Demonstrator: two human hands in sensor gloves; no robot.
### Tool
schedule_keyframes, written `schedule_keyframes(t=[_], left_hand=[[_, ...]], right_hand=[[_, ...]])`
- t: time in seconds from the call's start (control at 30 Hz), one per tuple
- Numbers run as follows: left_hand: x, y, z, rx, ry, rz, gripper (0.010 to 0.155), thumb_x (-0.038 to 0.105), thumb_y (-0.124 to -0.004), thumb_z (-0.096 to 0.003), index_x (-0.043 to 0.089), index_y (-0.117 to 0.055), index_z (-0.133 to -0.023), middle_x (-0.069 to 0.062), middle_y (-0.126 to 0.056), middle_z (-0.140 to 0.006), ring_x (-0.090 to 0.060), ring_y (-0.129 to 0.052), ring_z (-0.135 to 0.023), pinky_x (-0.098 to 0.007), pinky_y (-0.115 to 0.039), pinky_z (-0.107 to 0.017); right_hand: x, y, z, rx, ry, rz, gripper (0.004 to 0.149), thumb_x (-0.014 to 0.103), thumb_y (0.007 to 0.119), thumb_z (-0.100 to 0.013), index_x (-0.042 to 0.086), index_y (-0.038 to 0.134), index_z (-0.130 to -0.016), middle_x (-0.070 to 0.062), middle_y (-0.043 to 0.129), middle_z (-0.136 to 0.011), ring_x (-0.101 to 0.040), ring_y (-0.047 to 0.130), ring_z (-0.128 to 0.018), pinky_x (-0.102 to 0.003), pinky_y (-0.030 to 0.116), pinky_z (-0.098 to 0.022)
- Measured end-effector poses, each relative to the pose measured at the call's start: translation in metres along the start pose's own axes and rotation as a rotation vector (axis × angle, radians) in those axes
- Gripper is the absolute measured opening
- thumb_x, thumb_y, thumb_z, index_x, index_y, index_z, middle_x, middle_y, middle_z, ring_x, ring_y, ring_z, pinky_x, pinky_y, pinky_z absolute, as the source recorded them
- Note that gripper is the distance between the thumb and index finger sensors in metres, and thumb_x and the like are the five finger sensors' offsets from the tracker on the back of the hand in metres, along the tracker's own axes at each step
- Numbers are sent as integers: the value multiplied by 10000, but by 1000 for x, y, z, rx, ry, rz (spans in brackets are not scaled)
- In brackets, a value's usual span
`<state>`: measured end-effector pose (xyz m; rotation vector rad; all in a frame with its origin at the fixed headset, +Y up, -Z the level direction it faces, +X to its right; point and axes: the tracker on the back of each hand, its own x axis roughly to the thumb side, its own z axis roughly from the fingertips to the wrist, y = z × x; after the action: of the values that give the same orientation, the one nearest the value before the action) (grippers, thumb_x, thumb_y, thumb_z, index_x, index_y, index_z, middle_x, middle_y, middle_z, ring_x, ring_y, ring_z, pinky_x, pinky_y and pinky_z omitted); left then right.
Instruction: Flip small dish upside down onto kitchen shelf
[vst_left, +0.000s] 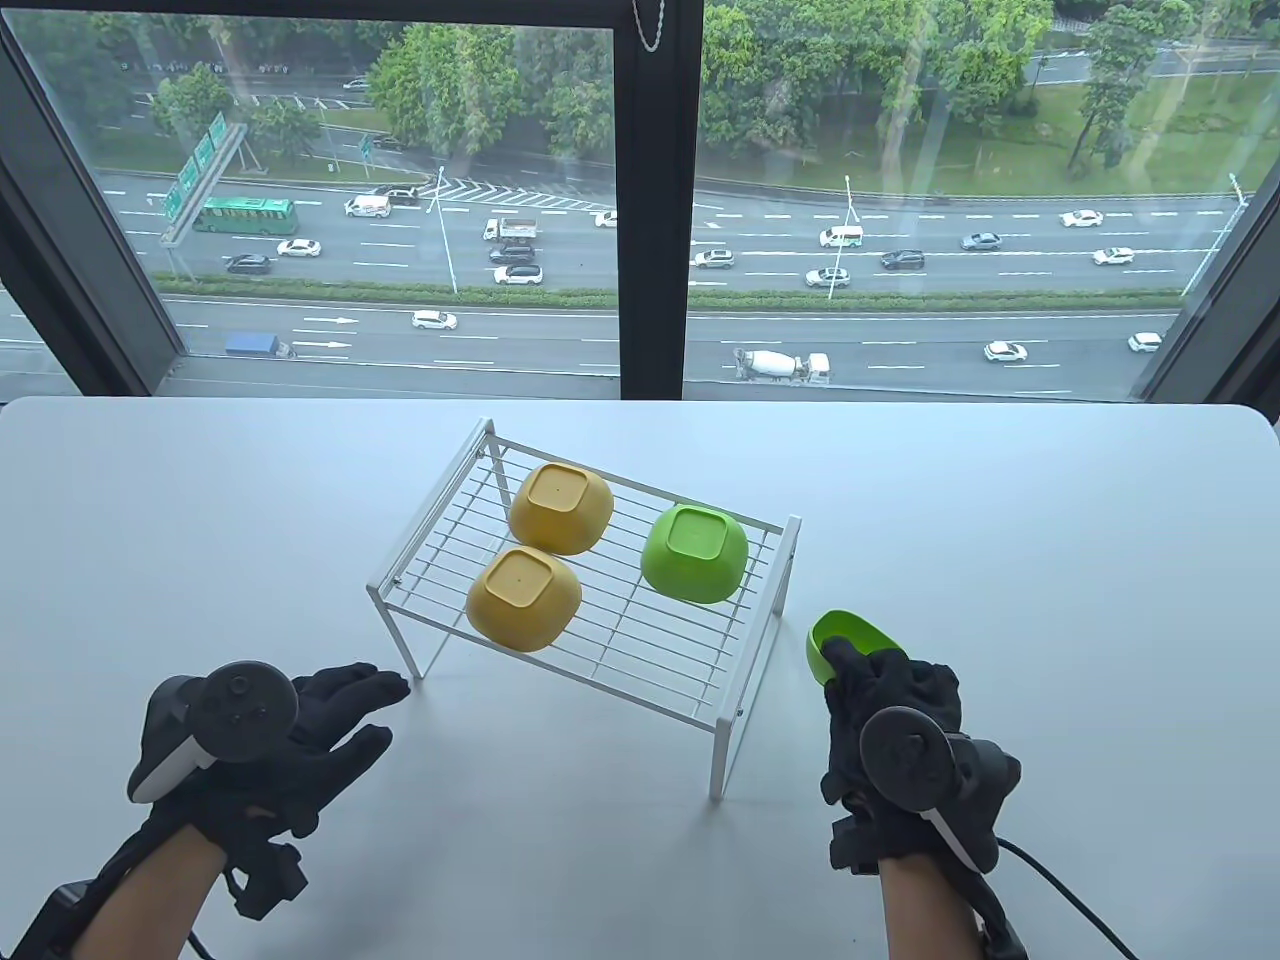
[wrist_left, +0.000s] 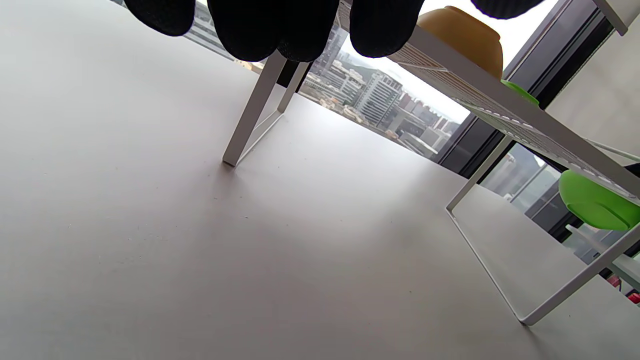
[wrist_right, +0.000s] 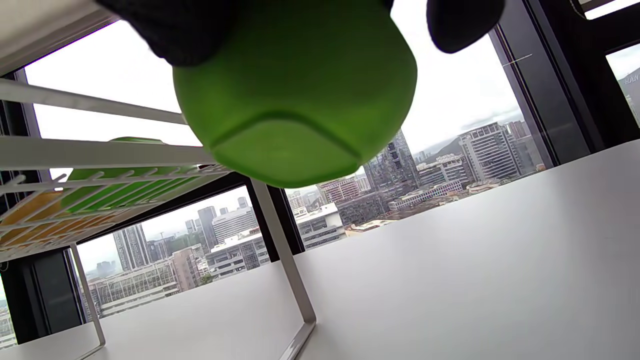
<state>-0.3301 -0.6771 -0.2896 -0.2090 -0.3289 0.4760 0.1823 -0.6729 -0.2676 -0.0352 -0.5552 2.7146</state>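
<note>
- Right hand (vst_left: 890, 700) pinches small green plastic dish (vst_left: 845, 640), mouth up; loose grip risks slip mid-flip.
- White wire shelf (vst_left: 600, 610) crowded; collision risk.
- Left hand (vst_left: 300, 720) spread, idle.

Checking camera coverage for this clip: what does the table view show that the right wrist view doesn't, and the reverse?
Only the table view shows the left hand open beside the shelf, both yellow dishes upside down, and the right hand whole.

Only the right wrist view shows the underside of the held green dish, clear of the table.

Both show the held dish, the shelf, and the other green dish on it.
</note>
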Motion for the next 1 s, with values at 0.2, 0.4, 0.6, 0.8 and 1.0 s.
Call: schedule_keyframes(t=[0.2, 0.4, 0.6, 0.8, 1.0], left_hand=[[2, 2, 1, 16, -7, -6, 682, 590, -603, -434, 318, -634, -1058, -61, -600, -1163, -379, -633, -1019, -653, -586, -745], [1, 2, 3, 23, -7, -7, 681, 592, -600, -435, 320, -630, -1059, -61, -597, -1164, -378, -628, -1022, -652, -585, -746], [1, 2, 2, 16, -8, -20, 682, 593, -599, -436, 320, -627, -1061, -59, -595, -1165, -379, -627, -1022, -650, -586, -747], [1, 1, 2, 8, -7, -19, 684, 595, -595, -437, 322, -621, -1063, -57, -591, -1166, -376, -625, -1024, -648, -588, -747], [-3, 0, 3, 3, 14, -7, 682, 596, -592, -437, 325, -619, -1062, -55, -591, -1166, -375, -626, -1024, -646, -591, -746]], right_hand=[[6, -11, 3, -68, -44, -71, 481, 387, 664, -465, 362, 671, -945, 18, 785, -775, -227, 754, -739, -640, 698, -637], [12, -23, 9, -97, -72, -176, 543, 404, 624, -479, 286, 508, -997, 19, 734, -776, -208, 742, -695, -654, 730, -604], [16, -27, 11, -104, -98, -189, 598, 454, 665, -489, 265, 452, -1015, 36, 719, -772, -178, 752, -665, -637, 772, -567], [18, -35, 10, -149, -116, -150, 830, 512, 895, -404, 251, 426, -1036, 44, 695, -772, -136, 784, -597, -615, 835, -509], [19, -42, 9, -142, -114, -137, 893, 533, 909, -398, 235, 380, -1053, 21, 659, -812, -117, 809, -559, -597, 870, -462]])
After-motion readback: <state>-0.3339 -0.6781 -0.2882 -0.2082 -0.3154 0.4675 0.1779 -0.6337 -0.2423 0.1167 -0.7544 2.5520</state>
